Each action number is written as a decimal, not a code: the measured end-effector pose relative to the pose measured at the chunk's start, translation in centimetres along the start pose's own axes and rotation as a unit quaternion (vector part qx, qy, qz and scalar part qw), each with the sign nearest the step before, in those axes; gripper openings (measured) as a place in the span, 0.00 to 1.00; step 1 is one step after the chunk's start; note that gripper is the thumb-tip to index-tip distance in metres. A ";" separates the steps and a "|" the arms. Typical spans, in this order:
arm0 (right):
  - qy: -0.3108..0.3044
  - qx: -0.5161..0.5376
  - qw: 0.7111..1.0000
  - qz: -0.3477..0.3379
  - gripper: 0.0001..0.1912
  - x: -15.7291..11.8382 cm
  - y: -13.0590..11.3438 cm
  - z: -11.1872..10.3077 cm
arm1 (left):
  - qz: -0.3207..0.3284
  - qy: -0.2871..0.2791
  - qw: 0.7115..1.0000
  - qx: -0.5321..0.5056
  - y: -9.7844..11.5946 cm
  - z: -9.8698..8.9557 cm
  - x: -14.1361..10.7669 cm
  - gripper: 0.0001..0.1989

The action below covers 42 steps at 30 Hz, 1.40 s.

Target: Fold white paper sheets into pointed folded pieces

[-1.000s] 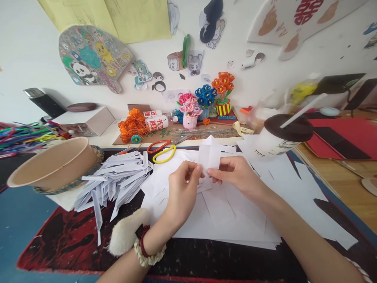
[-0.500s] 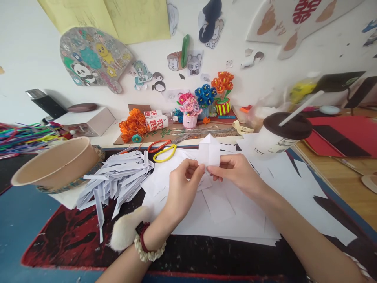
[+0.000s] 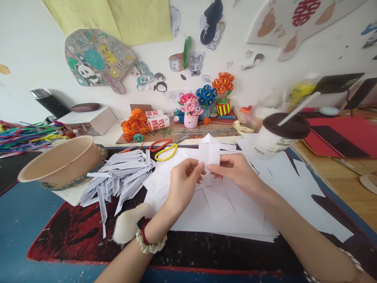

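Between my hands a small piece of white paper (image 3: 209, 148) stands upright, its top corners folded to a point. My left hand (image 3: 186, 177) pinches its lower left edge with thumb and fingers. On the opposite edge my right hand (image 3: 232, 169) grips it the same way. Beneath them white paper sheets (image 3: 200, 216) lie spread in a loose layer. To the left is a heap of folded white paper strips (image 3: 120, 173). Scissors (image 3: 165, 151) with one red and one yellow handle rest just beyond the sheets.
A beige bowl (image 3: 59, 165) stands at the left, and a lidded cup with a straw (image 3: 279, 133) at the right. Flower pots (image 3: 191, 118) and an orange flower bunch (image 3: 135, 125) line the back. A white fluffy item (image 3: 128, 224) lies by my left wrist.
The view has shifted slightly. Both hands keep hold of the folded paper in nearly the same place, the right thumb a little higher on it.
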State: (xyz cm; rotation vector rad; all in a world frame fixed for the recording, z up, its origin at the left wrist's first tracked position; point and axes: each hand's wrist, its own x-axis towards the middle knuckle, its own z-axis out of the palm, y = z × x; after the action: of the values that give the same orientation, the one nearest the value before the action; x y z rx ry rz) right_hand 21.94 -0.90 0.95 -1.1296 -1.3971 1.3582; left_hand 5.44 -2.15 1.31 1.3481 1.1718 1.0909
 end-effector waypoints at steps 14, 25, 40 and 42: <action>0.043 0.068 0.997 0.001 0.06 0.0 -0.3 0.3 | -0.050 -0.056 0.997 -0.013 0.3 0.3 -0.3 0.11; 0.076 0.056 0.995 -0.027 0.09 -0.1 -0.3 0.3 | 0.001 -0.060 0.997 0.052 0.1 0.4 -0.5 0.11; 0.045 0.092 0.995 0.004 0.15 -0.1 -0.1 0.6 | 0.050 -0.032 0.995 0.076 0.1 -0.2 -0.1 0.09; 0.040 0.074 0.996 0.008 0.17 0.0 0.0 0.5 | 0.049 -0.026 0.994 0.089 0.1 -0.2 -0.1 0.09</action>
State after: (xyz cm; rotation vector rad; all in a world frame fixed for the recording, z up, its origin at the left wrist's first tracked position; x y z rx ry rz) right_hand 21.41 -1.03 0.96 -1.0861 -1.2129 1.3888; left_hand 5.22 -2.20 1.48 1.5779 1.1963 1.0326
